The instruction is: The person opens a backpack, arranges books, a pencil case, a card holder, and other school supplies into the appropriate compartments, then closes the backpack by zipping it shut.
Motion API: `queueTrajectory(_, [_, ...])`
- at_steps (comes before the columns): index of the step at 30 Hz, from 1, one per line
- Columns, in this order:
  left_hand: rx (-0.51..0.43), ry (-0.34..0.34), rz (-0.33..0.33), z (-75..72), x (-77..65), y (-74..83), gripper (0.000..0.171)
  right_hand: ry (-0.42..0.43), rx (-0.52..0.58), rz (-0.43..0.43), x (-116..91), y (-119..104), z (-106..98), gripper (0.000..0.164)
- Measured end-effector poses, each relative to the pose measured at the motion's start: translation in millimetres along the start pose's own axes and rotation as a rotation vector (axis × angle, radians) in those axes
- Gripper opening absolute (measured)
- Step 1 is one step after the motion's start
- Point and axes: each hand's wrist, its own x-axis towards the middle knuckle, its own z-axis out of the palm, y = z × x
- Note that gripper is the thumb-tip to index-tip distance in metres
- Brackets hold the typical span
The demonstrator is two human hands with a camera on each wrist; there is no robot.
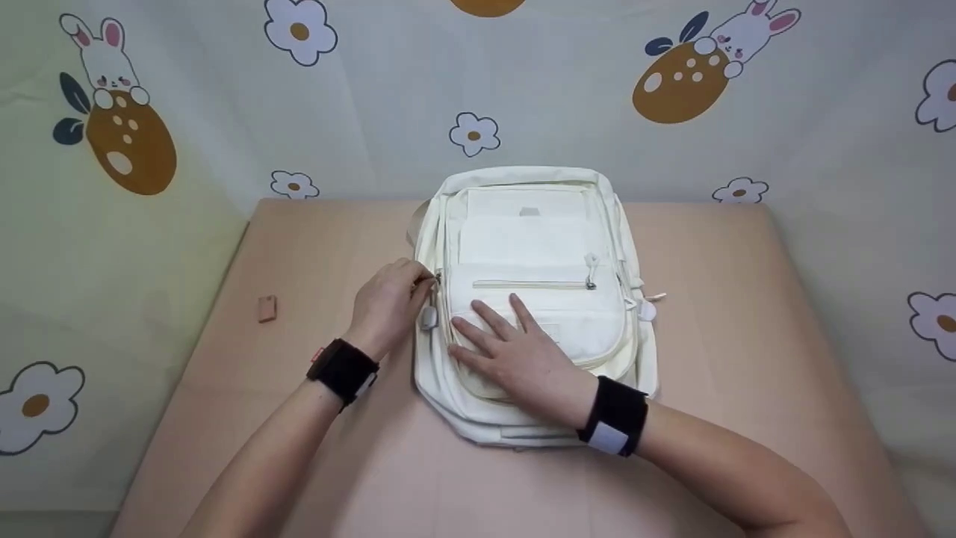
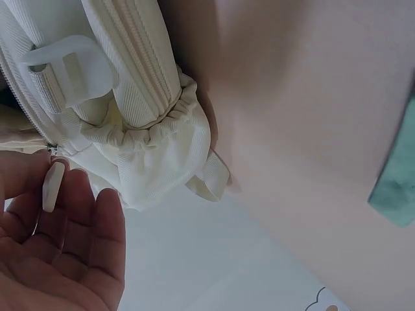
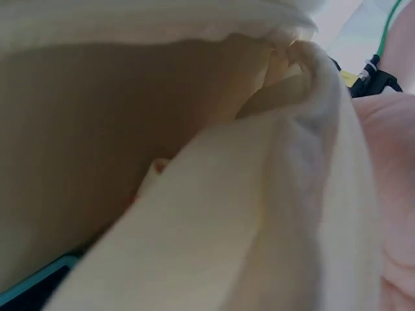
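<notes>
A cream-white backpack [image 1: 523,239] lies on the table with its front facing up. At its left side my left hand [image 1: 388,302] pinches a zipper pull [image 2: 53,186]; the left wrist view shows the pale tab between thumb and fingers, at the end of the zipper teeth. My right hand [image 1: 526,362] rests on the lower front pocket, fingers spread. Close up in the right wrist view, cream fabric [image 3: 214,214] stands away from a shadowed opening. Inside it, a teal-edged dark item [image 3: 45,278] shows in part. Part of the right hand [image 3: 395,168] appears at that view's right edge.
A small pinkish block [image 1: 267,308] lies on the table [image 1: 717,314] left of the backpack. A green item [image 2: 395,175] shows at the left wrist view's right edge. Behind the table hangs a curtain [image 1: 388,82] printed with rabbits and flowers.
</notes>
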Motion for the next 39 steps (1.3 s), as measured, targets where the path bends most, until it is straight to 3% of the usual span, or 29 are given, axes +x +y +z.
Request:
queueTrajectory(8, [0.028, 0.004, 0.025, -2.1, -1.6, 3.4, 0.004, -0.016, 0.053, 0.01, 2, -3, -6, 0.06])
queueTrajectory(27, [0.081, 0.033, 0.13, -7.7, -18.2, 15.9, 0.004, -0.023, 0.01, 0.059, 10, -6, -9, 0.053])
queueTrajectory(39, [0.125, 0.02, 0.157, -11.5, -30.7, 23.5, 0.005, -0.046, 0.02, 0.048, 9, -6, -9, 0.059])
